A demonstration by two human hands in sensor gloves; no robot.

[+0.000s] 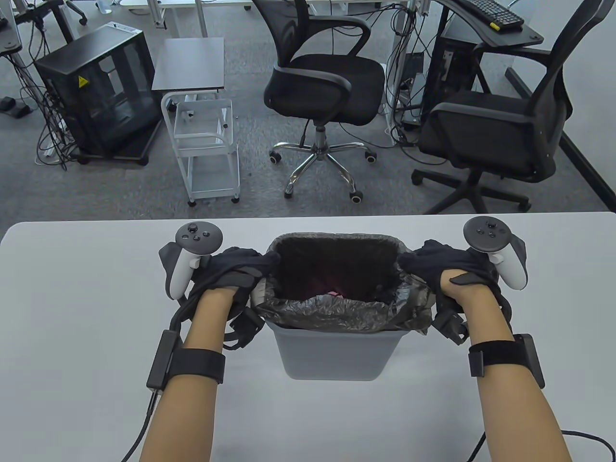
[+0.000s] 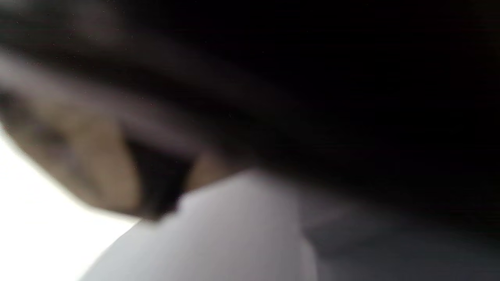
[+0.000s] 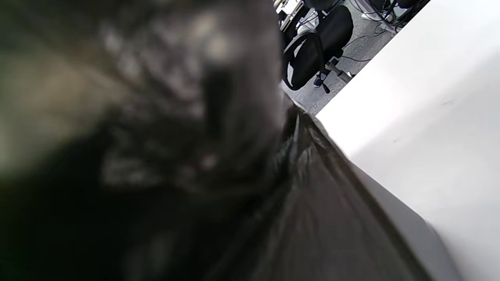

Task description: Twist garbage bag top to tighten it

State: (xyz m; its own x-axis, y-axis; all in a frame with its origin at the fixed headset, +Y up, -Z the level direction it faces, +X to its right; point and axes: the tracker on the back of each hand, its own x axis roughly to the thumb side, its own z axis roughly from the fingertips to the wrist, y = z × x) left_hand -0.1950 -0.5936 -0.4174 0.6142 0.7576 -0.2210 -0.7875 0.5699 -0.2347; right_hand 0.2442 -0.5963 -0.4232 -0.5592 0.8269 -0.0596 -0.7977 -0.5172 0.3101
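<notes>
A grey bin point(image 1: 334, 353) stands on the white table point(image 1: 72, 298), lined with a black garbage bag point(image 1: 337, 308) whose top is folded over the rim. The bag mouth is open, with something pink inside. My left hand point(image 1: 240, 272) grips the bag at the bin's left rim. My right hand point(image 1: 428, 267) grips the bag at the right rim. The left wrist view is a dark blur with the bin wall point(image 2: 218, 234) below. The right wrist view shows blurred glove and the bag's black film point(image 3: 312, 203) over the rim.
Two black office chairs point(image 1: 327, 86) point(image 1: 495, 125), a white trolley point(image 1: 207, 144) and a black computer case point(image 1: 101, 91) stand on the floor beyond the table's far edge. Cables trail from both wrists toward the near edge.
</notes>
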